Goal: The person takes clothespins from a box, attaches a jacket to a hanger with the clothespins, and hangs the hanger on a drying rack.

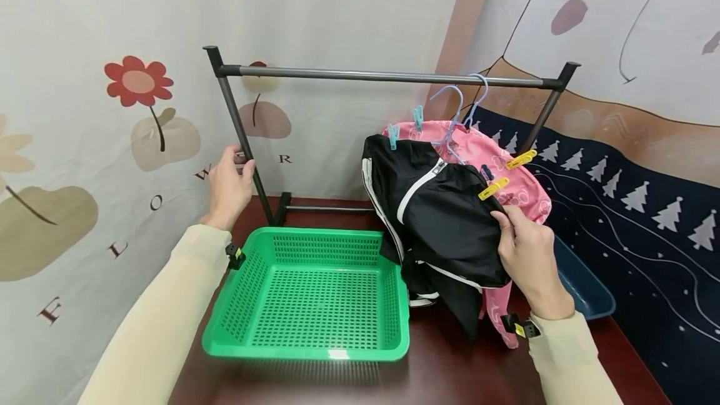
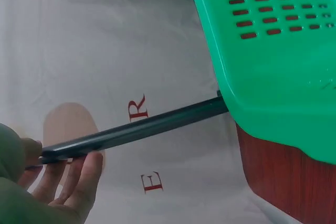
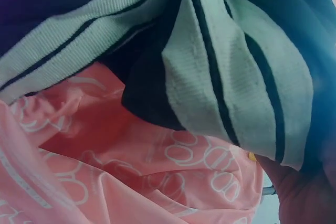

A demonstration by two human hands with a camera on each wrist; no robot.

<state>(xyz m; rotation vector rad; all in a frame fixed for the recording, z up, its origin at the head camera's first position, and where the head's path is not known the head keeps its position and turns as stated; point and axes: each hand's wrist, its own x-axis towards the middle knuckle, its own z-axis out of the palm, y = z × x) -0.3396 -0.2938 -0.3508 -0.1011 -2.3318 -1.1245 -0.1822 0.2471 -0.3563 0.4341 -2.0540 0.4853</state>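
Note:
My left hand (image 1: 229,186) holds the left post (image 2: 142,128) of a dark metal clothes rack, thumb on one side and fingers on the other. With my right hand (image 1: 527,255) I pinch the edge of a black jacket (image 1: 450,217) with white stripes. A teal clothespin (image 1: 394,137) and a yellow clothespin (image 1: 494,189) are on the black jacket. Its lilac hanger (image 1: 450,133) has its hook just below the rail; whether it catches is unclear. Behind it, a pink patterned jacket (image 1: 520,189) hangs from the rail (image 1: 349,74) on another hanger, also with clothespins.
A green perforated basket (image 1: 304,353) stands on the dark red tabletop (image 1: 439,367), touching the black jacket's lower left side. Behind the jackets at right is a dark blue basin (image 1: 585,283). Printed curtains (image 1: 349,11) back the table.

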